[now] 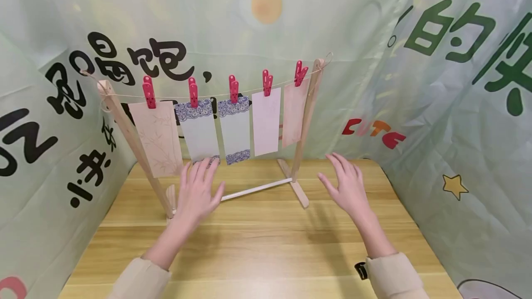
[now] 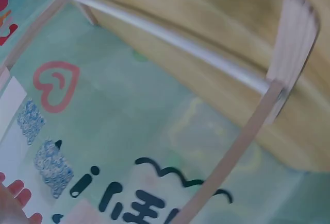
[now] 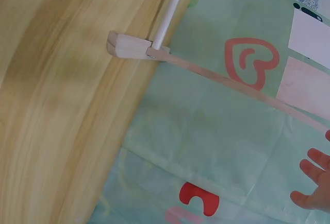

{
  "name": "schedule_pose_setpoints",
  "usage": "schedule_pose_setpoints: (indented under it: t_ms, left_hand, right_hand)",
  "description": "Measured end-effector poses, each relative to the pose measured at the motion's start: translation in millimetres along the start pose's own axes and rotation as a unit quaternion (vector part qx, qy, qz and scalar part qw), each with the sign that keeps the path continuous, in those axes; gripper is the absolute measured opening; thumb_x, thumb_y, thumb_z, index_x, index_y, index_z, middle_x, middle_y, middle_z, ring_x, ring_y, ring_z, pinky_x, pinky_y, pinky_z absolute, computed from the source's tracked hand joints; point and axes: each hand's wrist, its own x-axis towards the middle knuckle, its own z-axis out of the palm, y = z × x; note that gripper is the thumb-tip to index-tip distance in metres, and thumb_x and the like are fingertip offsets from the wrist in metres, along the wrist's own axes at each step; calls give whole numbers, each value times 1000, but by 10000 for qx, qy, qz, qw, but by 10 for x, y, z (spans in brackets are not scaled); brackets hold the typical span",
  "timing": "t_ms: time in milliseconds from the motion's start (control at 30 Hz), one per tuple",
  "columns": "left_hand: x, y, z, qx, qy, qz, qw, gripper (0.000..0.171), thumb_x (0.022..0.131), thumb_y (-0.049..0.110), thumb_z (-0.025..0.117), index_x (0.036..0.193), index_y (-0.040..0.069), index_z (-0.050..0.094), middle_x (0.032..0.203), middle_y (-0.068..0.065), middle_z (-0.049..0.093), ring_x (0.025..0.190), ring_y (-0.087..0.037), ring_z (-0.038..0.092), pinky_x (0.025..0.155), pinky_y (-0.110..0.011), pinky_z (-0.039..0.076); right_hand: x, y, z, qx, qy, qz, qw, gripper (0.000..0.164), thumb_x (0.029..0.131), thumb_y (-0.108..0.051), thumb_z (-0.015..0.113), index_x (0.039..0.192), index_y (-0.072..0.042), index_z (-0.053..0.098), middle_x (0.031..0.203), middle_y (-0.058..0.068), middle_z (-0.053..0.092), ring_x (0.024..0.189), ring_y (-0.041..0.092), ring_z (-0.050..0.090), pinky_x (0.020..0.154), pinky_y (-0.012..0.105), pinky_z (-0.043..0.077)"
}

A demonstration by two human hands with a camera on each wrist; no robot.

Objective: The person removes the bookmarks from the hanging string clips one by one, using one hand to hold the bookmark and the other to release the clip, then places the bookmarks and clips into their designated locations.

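Red clothespins hold several paper cards on a thin string strung between two wooden posts. At the left hangs a pink card with a bamboo print; two white cards with blue patterned bands follow, then a plain pale card and a pink card. My left hand, fingers spread, is in front of the lower end of the first blue-banded card; whether it touches is unclear. My right hand hovers right of the right post, fingers extended, holding nothing.
A white rod joins the posts near the wooden tabletop. The right foot of the stand rests on the table. A printed cloth surrounds the table at the back and sides. A small black item shows by the right cuff.
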Motion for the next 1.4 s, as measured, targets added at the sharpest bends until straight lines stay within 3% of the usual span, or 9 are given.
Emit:
schedule_pose_setpoints:
  t_ms: [200, 367, 667, 967, 1400]
  left_hand:
    - [275, 28, -35, 64, 384, 529, 9978, 49, 87, 37, 40, 123, 5, 46, 120, -17, 48, 106, -33, 45, 96, -51, 27]
    - [464, 91, -45, 147, 687, 733, 9948, 46, 89, 37, 37, 119, 5, 50, 117, -17, 50, 104, -32, 46, 90, -48, 31]
    - [790, 262, -114, 261, 488, 985, 9936, 42, 91, 37, 37, 120, 10, 51, 118, -15, 47, 106, -30, 44, 91, -47, 30]
    - [1129, 350, -135, 670, 793, 1328, 9857, 42, 92, 37, 34, 120, 11, 52, 118, -13, 50, 105, -29, 43, 91, -44, 30]
    - [1537, 509, -205, 1060, 1031, 1505, 9775, 38, 94, 35, 37, 122, 14, 51, 120, -12, 47, 105, -28, 40, 91, -43, 28]
  right_hand:
    - [119, 6, 19, 252, 243, -55, 9994, 52, 85, -28, 63, 130, -7, 46, 127, 17, 46, 115, 38, 44, 93, 60, 27]
    - [206, -6, 32, 351, 285, -64, 9990, 51, 86, -28, 62, 129, -6, 46, 124, 18, 47, 111, 39, 46, 91, 59, 30]
    - [371, -28, 29, 384, 339, -177, 9985, 49, 87, -28, 62, 128, -5, 46, 121, 19, 48, 110, 39, 46, 88, 58, 34]
    - [538, -67, 6, 495, 236, -216, 9983, 48, 88, -28, 59, 128, -5, 45, 122, 19, 48, 112, 38, 45, 88, 58, 33]
    - [718, -94, 28, 504, 71, -149, 9986, 47, 90, -30, 57, 129, -6, 45, 122, 19, 48, 113, 37, 45, 91, 56, 32]
